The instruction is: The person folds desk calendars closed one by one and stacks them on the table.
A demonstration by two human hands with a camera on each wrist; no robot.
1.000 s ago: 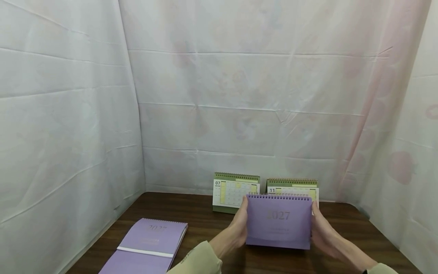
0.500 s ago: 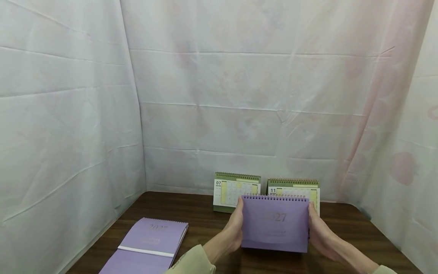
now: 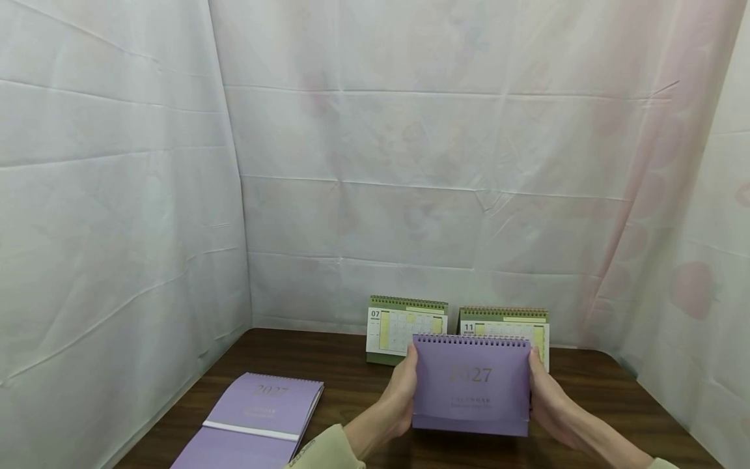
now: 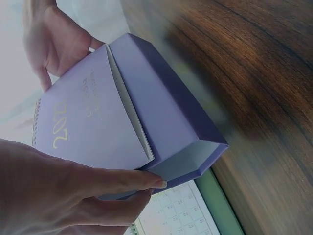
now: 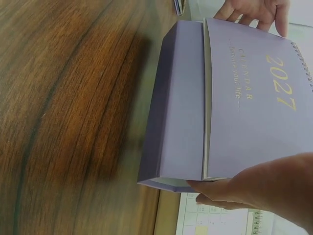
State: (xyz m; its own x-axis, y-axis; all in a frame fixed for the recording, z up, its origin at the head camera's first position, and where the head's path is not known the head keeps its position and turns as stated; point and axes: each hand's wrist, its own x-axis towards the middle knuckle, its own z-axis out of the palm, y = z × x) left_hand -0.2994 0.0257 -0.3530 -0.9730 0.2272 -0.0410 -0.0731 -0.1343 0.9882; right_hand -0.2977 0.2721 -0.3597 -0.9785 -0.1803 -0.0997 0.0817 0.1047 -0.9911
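Observation:
A purple desk calendar (image 3: 471, 387) with 2027 on its cover stands folded into a tent shape between both hands. My left hand (image 3: 397, 395) grips its left side edge, and my right hand (image 3: 553, 402) grips the right one. In the left wrist view the calendar's hollow triangular base (image 4: 190, 159) shows, fingers reaching behind the side. A dark shadow lies on the wood beside the base in the right wrist view; the calendar looks raised above the table. Behind it stand two green-backed calendars, one showing 07 (image 3: 404, 326) and one showing 11 (image 3: 510, 316), partly covered.
Another purple 2027 calendar (image 3: 258, 407) lies flat at the front left with a white band across it, its lower end cut off by the frame. The dark wooden table (image 3: 328, 355) is bordered by pale cloth curtains (image 3: 363, 221) at back and sides.
Both hands have brought the purple calendar slightly left and down in the head view, toward me. The other calendars stay where they were.

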